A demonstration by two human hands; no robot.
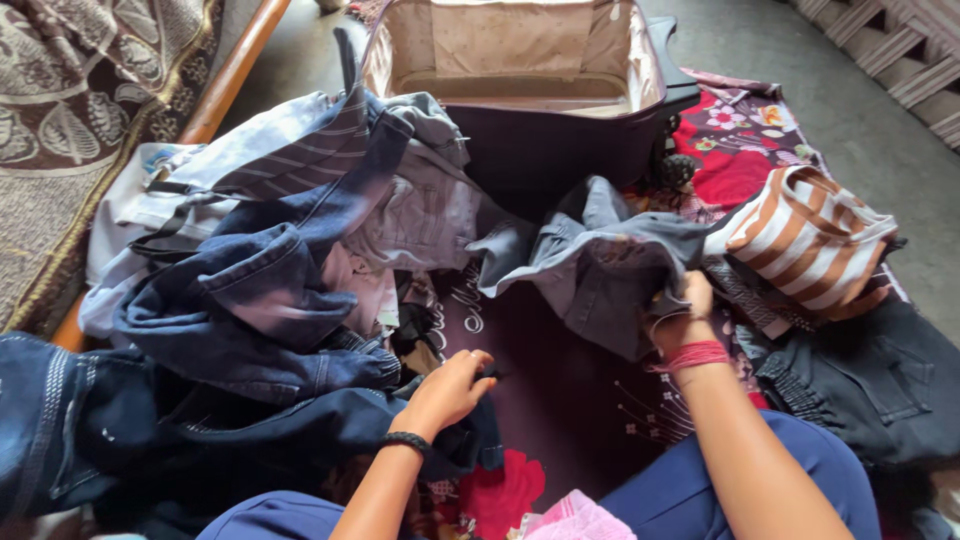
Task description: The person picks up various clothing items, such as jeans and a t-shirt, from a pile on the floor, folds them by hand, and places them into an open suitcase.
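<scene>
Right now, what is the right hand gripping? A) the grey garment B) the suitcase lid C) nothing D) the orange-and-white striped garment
A: the right hand is closed on a fold of the grey garment, lifting it in front of the open suitcase, while the striped garment lies untouched to the side.

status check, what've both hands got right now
Right hand shut on grey garment, lifted over maroon mat. Left hand pinching dark fabric at edge of denim pile. Open suitcase beyond, striped top at right.
</scene>
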